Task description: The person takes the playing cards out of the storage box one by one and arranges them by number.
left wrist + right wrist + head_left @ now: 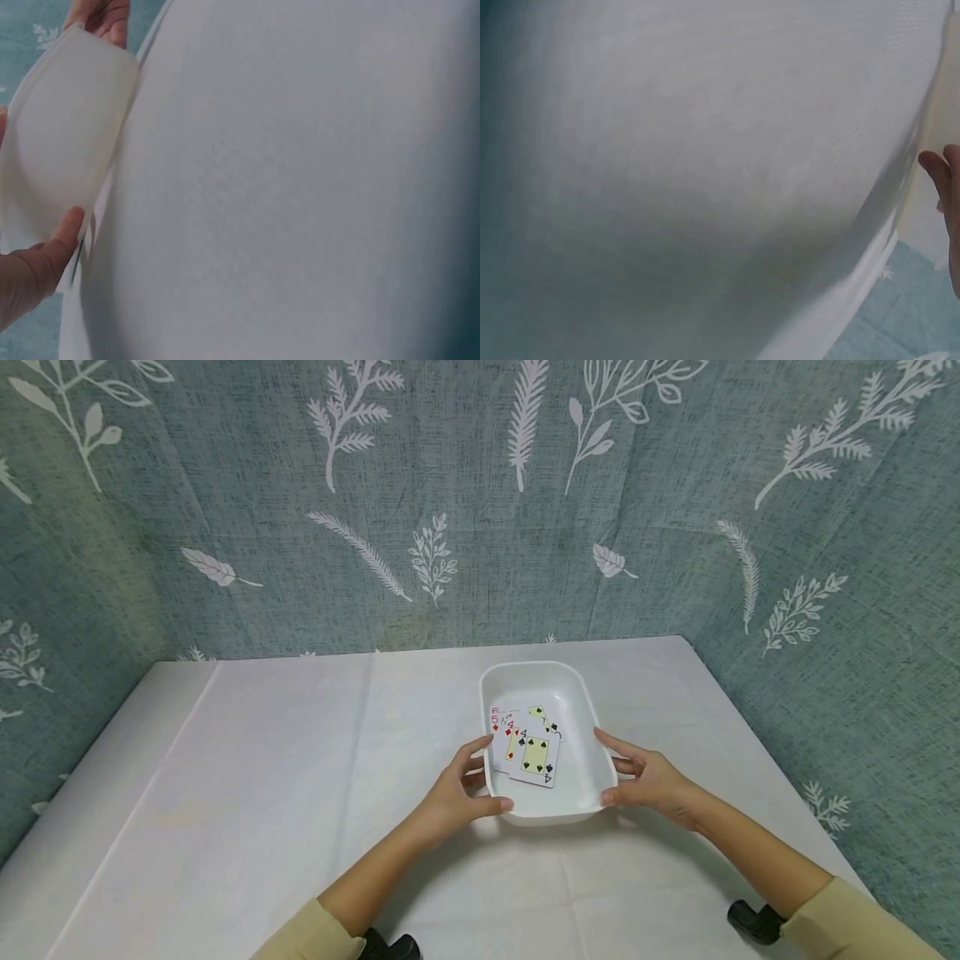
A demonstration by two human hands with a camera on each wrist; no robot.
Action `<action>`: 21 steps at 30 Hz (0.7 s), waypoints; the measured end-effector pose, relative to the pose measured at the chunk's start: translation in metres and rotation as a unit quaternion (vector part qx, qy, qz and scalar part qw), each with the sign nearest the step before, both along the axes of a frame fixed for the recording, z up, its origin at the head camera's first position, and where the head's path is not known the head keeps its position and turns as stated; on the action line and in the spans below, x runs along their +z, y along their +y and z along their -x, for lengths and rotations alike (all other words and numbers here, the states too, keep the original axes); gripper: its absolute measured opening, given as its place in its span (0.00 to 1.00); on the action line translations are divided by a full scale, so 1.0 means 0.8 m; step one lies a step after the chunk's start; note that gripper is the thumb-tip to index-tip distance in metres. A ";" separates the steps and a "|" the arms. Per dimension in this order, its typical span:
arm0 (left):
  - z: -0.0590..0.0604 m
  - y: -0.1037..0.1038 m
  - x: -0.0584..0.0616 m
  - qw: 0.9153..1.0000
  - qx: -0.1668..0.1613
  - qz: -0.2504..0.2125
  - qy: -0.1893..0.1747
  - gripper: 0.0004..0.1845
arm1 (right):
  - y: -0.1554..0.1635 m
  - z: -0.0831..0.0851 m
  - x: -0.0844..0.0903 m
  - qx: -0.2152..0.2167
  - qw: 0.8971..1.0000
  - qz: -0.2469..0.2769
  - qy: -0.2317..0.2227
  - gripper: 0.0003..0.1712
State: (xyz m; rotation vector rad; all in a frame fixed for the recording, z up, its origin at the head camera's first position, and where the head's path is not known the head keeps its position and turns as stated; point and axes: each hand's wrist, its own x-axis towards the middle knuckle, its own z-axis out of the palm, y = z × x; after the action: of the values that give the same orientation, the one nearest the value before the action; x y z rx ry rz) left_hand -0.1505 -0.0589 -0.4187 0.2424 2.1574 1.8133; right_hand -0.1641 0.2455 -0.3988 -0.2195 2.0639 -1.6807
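A white rectangular tray [525, 669] sits on the white-covered table, right of centre. Several playing cards [534, 755] lie face up in it, overlapping; a four of spades is on top and red cards show at the left. My left hand [483, 777] holds the tray's left side, thumb at the near corner and fingers on the rim. On the opposite side my right hand [611, 768] holds it the same way. The left wrist view shows the tray's outer wall [60, 142], my left thumb [45, 262] against it, and the right hand [105, 15] at the far end.
A white cloth [262, 793] covers the table. Teal leaf-patterned fabric [450, 510] hangs close behind it and along both sides. Two black clamps [390, 946] [753, 920] sit at the near edge. In the right wrist view there is mostly cloth [705, 150] and my fingertips [945, 180].
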 end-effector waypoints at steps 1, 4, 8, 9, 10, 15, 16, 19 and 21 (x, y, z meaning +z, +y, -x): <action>0.000 -0.001 0.000 1.000 -0.001 0.001 0.000 0.50 | -0.001 0.000 0.000 0.000 1.000 0.001 -0.002 0.57; 0.000 -0.005 0.001 1.000 0.000 0.002 -0.001 0.50 | -0.005 -0.001 0.002 0.000 1.000 0.004 -0.007 0.57; 0.000 -0.011 0.002 1.000 0.007 0.000 -0.005 0.50 | -0.011 -0.001 0.004 0.002 1.000 0.003 -0.011 0.57; -0.001 -0.012 0.002 1.000 0.006 -0.001 -0.005 0.50 | -0.013 -0.001 0.003 0.001 1.000 0.003 -0.011 0.57; -0.001 -0.014 0.001 1.000 0.006 -0.003 -0.006 0.50 | -0.014 -0.001 0.004 0.000 1.000 0.003 -0.011 0.57; -0.001 -0.021 0.001 1.000 0.000 -0.008 -0.009 0.50 | -0.021 -0.005 0.002 -0.003 1.000 0.010 -0.005 0.58; -0.002 -0.023 0.002 1.000 0.003 -0.007 -0.011 0.50 | -0.023 -0.005 0.002 -0.003 1.000 0.010 -0.005 0.58; -0.003 -0.027 0.004 1.000 0.005 -0.009 -0.015 0.50 | -0.029 -0.005 0.001 -0.007 1.000 0.009 -0.006 0.57; -0.003 -0.031 0.004 1.000 0.006 -0.006 -0.015 0.50 | -0.033 -0.005 0.000 -0.010 1.000 0.005 -0.006 0.56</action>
State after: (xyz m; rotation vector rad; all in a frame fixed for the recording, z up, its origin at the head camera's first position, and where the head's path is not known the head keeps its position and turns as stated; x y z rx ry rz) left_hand -0.1481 -0.0836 -0.4152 0.2024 2.1327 1.8254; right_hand -0.1599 0.2194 -0.3985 -0.1917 2.0553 -1.7014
